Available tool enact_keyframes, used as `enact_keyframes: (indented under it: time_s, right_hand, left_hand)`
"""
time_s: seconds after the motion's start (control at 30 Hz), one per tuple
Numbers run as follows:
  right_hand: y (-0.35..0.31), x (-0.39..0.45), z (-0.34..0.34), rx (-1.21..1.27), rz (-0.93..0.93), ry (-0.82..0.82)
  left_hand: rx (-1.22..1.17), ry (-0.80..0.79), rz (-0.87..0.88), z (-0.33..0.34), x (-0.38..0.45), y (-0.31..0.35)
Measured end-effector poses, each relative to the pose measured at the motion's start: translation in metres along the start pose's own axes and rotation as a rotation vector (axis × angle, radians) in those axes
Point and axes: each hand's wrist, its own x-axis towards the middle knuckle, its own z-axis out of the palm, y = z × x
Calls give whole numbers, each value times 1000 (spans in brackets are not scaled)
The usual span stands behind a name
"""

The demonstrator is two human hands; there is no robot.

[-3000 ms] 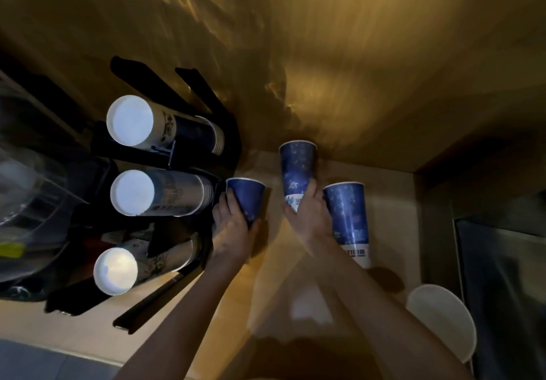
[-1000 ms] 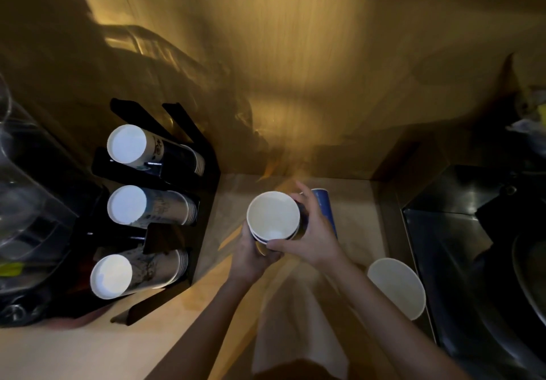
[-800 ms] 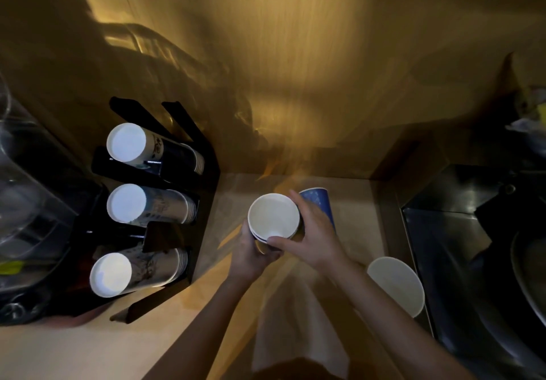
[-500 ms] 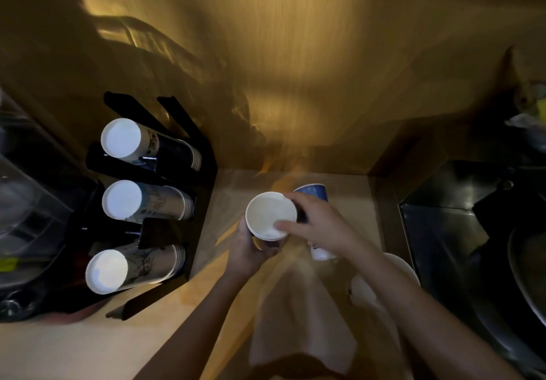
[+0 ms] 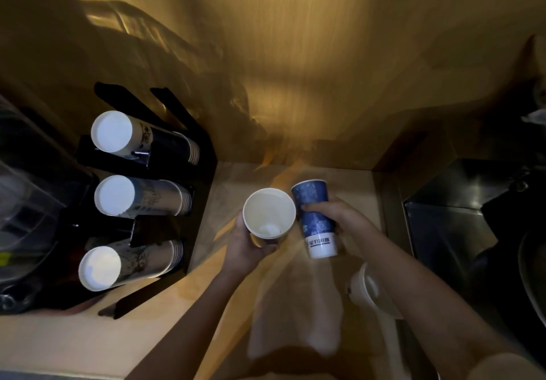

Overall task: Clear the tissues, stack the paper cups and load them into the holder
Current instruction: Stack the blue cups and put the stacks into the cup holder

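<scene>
The left hand [image 5: 249, 245] wraps the nested cups [image 5: 269, 217], mouth up, while the right hand [image 5: 339, 220] grips the tall blue cup [image 5: 314, 220] mid-wall above the counter [image 5: 88, 341]; light, thin paper probably dents, so hold gently.

head cam | single view | looked steeply down from above, close | counter [image 5: 74, 338] below, wall [image 5: 295, 54] ahead | no overlap with another view

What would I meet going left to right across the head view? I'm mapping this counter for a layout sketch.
Black cup holder with three cup stacks → left hand holding the open cup → right hand gripping the blue cup → dark sink.
</scene>
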Motion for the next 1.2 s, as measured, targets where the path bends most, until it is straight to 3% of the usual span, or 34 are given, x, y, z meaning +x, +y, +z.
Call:
enact_keyframes:
  time_s: [0.2,0.47,0.57,0.73,1.0,1.2]
  right_hand:
    - [-11,-15,-9,175,-54,0]
    - [-74,-90,-23,49,-633,165]
    - [-84,-121,-19,136,-772,130]
    - [-64,-125,14,211,-799,49]
    - [-15,-102,41,-131,-769,110]
    - [-1,-95,45,-248,-821,155]
  left_hand:
    - [-10,-2,7,0,0,1]
    - [10,4,30,-1,0,2]
    - [30,0,37,-1,-1,2]
    - [24,14,63,1,0,0]
    - [26,6,74,2,-1,-3]
    - [22,-16,41,3,0,-5]
